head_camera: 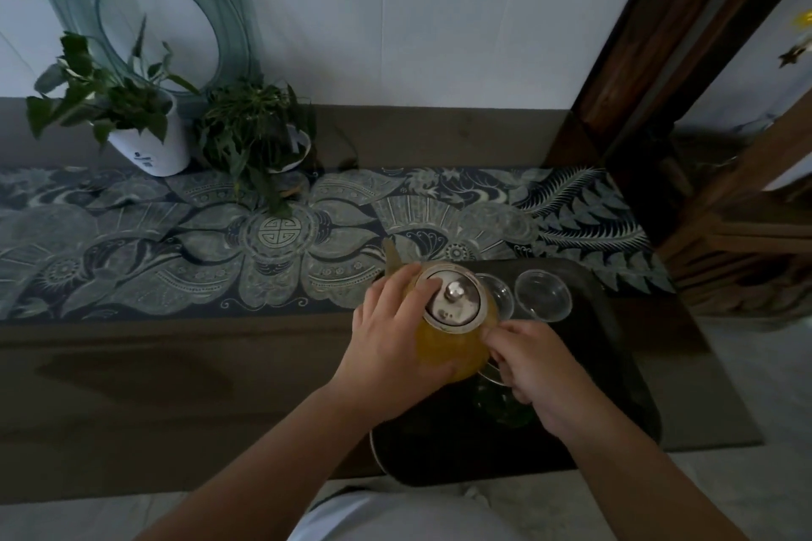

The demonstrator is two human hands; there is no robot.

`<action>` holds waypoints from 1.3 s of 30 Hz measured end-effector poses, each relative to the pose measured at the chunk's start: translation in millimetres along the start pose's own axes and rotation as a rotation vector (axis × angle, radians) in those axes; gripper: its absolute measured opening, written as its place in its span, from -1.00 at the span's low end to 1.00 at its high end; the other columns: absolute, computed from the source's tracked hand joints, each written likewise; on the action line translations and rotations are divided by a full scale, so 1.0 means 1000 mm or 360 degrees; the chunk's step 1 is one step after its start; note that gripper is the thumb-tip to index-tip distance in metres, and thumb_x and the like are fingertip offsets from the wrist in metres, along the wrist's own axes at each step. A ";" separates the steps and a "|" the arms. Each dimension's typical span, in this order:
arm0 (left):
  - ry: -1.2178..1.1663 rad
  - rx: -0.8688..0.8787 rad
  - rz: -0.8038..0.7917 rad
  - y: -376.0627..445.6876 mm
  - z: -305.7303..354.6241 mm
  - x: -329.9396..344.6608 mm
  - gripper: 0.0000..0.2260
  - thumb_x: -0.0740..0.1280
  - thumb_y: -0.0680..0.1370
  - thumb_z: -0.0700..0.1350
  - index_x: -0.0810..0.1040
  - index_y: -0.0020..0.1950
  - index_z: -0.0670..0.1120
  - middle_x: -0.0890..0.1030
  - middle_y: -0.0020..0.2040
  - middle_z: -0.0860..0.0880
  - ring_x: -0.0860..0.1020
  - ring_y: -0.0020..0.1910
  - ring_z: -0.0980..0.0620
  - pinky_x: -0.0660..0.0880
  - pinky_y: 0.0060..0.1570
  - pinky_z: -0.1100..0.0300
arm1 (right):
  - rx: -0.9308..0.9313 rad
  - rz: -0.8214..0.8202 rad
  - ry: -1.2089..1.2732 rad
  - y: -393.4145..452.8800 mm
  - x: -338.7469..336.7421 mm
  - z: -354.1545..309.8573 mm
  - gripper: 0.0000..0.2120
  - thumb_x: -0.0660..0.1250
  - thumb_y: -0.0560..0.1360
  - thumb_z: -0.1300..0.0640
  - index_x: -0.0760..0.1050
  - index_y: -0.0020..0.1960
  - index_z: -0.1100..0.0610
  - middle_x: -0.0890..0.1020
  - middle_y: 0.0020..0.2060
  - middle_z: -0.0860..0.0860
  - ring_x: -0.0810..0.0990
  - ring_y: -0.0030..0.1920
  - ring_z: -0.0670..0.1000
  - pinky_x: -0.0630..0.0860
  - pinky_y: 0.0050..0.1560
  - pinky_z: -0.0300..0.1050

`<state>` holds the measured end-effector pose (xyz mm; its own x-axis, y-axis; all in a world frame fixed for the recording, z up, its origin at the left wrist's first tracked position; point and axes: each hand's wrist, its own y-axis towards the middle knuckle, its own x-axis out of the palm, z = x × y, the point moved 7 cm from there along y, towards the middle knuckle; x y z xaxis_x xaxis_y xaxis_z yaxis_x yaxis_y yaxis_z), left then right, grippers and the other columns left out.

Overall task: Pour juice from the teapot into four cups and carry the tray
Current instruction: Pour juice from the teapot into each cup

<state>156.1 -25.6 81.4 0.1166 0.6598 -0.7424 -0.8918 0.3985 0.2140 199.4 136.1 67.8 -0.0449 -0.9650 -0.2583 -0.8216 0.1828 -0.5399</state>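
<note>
A glass teapot (448, 347) full of orange juice, with a metal lid (453, 299), is held over the dark tray (615, 365) at the table's right end. My left hand (391, 343) wraps its left side, fingers resting on the lid. Around the pot's handle on the right my right hand (536, 369) is closed. The spout points away to the far left. Two clear empty cups (543, 295) (501, 292) stand at the tray's far edge. Another glass cup (496, 400) shows partly under my right hand. Other cups are hidden.
A patterned blue runner (263, 242) covers the brown table. Two potted plants (145, 132) (263, 136) and a round glass ornament (154, 4) stand at the back left. A dark wooden frame (659, 79) rises at the right. The tray overhangs the table's near edge.
</note>
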 end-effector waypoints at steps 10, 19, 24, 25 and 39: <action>-0.0004 -0.0014 -0.0053 0.026 0.080 0.056 -0.01 0.46 0.25 0.34 0.01 0.53 0.20 0.04 0.53 0.00 0.06 0.50 -0.11 0.37 0.26 -0.16 | -0.0049 -0.0055 -0.0049 0.001 -0.105 0.001 -0.66 0.25 0.56 0.12 0.33 -0.39 0.09 0.23 -0.58 -0.04 0.16 -0.56 -0.06 0.07 -0.48 -0.17; -0.0112 -0.0159 0.0027 0.044 0.110 0.109 0.02 0.54 0.26 0.29 0.02 0.55 0.17 0.03 0.53 0.02 0.05 0.51 -0.14 0.39 0.28 -0.27 | -0.0044 -0.0131 -0.0229 0.026 -0.169 0.010 -0.65 0.27 0.55 0.10 0.33 -0.39 0.11 0.22 -0.62 -0.07 0.15 -0.60 -0.07 0.06 -0.53 -0.29; -0.0178 -0.0250 0.0075 0.048 0.114 0.128 0.02 0.55 0.27 0.27 0.00 0.55 0.18 0.04 0.53 0.01 0.05 0.51 -0.15 0.35 0.32 -0.27 | 0.0020 -0.0192 -0.0272 0.043 -0.184 0.015 -0.65 0.25 0.58 0.12 0.34 -0.37 0.15 0.22 -0.61 -0.06 0.14 -0.63 -0.10 0.04 -0.54 -0.32; -0.0190 -0.0259 0.0071 0.049 0.114 0.132 0.02 0.55 0.28 0.27 -0.01 0.55 0.18 0.03 0.53 0.02 0.03 0.51 -0.14 0.34 0.33 -0.25 | 0.0047 -0.0200 -0.0270 0.044 -0.186 0.016 -0.65 0.25 0.58 0.12 0.34 -0.37 0.15 0.22 -0.61 -0.06 0.14 -0.64 -0.10 0.03 -0.54 -0.32; -0.0419 -0.0423 0.0047 0.054 0.114 0.160 0.03 0.58 0.27 0.23 -0.02 0.54 0.20 0.01 0.53 0.13 -0.03 0.52 -0.03 0.21 0.45 -0.15 | 0.0184 -0.0325 -0.0345 0.055 -0.198 0.017 -0.68 0.24 0.58 0.12 0.36 -0.32 0.18 0.22 -0.59 -0.03 0.17 -0.62 -0.10 0.06 -0.59 -0.36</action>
<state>176.2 174.3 46.5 0.1670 0.8234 -0.5423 -0.9748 0.2205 0.0348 173.2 340.4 75.7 0.2467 -0.9237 -0.2931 -0.7307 0.0214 -0.6824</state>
